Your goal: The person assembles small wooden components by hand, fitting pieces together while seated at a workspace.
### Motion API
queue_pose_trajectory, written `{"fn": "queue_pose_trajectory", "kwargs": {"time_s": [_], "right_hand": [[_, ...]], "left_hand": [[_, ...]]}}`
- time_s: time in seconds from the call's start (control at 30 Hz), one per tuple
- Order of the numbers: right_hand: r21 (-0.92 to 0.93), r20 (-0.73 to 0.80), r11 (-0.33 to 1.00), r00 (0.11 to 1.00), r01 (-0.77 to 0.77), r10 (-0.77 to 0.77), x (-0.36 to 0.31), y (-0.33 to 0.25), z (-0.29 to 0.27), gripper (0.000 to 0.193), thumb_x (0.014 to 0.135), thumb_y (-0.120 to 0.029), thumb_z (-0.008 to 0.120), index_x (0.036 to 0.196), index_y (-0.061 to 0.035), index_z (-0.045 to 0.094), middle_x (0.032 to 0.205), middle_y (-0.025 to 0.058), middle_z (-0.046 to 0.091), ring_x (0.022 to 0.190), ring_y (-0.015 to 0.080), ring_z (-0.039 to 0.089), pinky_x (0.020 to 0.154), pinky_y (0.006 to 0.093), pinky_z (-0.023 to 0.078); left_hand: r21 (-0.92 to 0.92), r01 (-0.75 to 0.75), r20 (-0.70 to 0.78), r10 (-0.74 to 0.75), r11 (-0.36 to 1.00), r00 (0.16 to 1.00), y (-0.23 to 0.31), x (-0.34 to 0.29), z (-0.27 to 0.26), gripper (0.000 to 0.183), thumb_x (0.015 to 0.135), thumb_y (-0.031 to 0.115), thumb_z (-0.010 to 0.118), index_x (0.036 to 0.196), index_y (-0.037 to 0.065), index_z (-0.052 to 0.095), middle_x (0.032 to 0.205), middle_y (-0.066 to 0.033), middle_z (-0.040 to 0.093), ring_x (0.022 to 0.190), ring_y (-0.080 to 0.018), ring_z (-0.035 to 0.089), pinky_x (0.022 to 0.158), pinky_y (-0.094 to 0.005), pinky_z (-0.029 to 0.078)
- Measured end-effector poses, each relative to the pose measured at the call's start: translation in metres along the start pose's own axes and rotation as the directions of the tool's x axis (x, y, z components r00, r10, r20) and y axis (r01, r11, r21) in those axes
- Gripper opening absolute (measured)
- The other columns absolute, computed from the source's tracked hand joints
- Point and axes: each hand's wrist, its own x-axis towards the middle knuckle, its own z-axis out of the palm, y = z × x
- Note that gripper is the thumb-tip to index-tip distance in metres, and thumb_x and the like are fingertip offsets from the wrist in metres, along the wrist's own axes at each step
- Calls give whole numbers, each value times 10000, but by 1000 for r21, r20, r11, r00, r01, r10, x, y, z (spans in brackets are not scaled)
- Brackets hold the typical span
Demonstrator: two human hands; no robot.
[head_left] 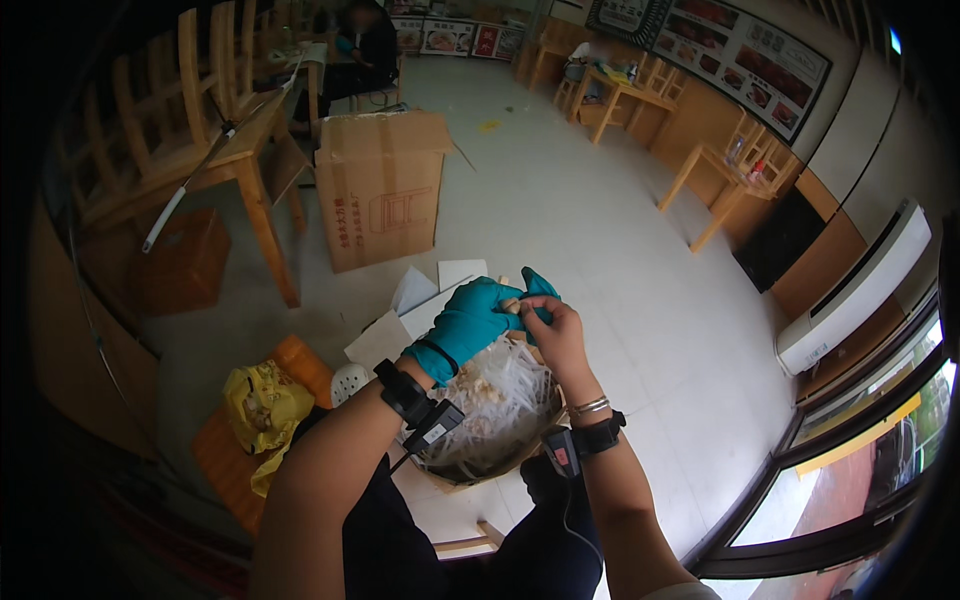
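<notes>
My left hand (470, 322), in a teal glove, is closed round a small pale tan, rounded piece (511, 305); its kind is too small to make out. Gloved fingers stick out beyond it. My bare right hand (556, 335) meets the left, thumb and fingertips pinched at the piece's right side. What lies between those fingertips is mostly hidden. Below both hands an open cardboard box (470, 487) holds a heap of whitish, see-through strips (500, 400), with some tan bits among them.
White sheets or flaps (380, 340) lie behind the box. To the left, a yellow plastic bag (265, 405) rests on an orange stool-like surface (215, 450). A tall carton (385, 190) stands ahead beside a wooden table (245, 160) with upturned chairs. Another person (368, 50) sits farther back.
</notes>
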Motion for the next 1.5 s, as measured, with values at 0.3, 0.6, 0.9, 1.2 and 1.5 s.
{"fn": "queue_pose_trajectory", "kwargs": {"time_s": [0.3,0.6,0.9,1.2,1.5], "right_hand": [[8,-72,995,992,-101,102,-5,16,9,135,791,-102,632,850,18,644,759,73,646,694,101,568,631,236,454],[134,-84,989,994,-57,69,-5,0,11,98,832,-94,607,834,3,621,654,6,576,522,56,497,461,198,400],[289,-41,928,965,-236,259,-2,-2,12,122,858,-105,620,870,16,622,759,23,614,645,57,547,554,194,448],[575,7,780,955,-247,297,-1,0,5,157,916,-162,539,936,-22,608,822,-6,600,714,63,538,653,190,439],[633,-14,755,973,-168,229,4,-7,7,152,928,-148,508,923,-27,599,810,5,597,664,78,572,575,197,474]], "left_hand": [[83,1,9,-2,997,1000,-6,-7,5,286,716,161,729,975,66,653,868,-122,620,799,-292,617,699,-355,496],[-20,-44,-61,43,999,997,6,-7,6,198,732,107,666,920,49,653,809,-138,604,754,-300,583,661,-370,464],[-91,17,-12,-18,996,1000,-9,-1,7,203,744,84,725,911,21,629,842,-73,622,719,-140,586,658,-283,488],[-644,216,50,-242,734,969,12,3,2,297,845,45,607,1142,45,604,997,-28,624,902,-104,564,830,-229,458],[-806,150,71,-159,572,985,9,3,5,313,900,69,547,1210,26,548,1094,-56,604,999,-127,558,916,-243,436]]}}
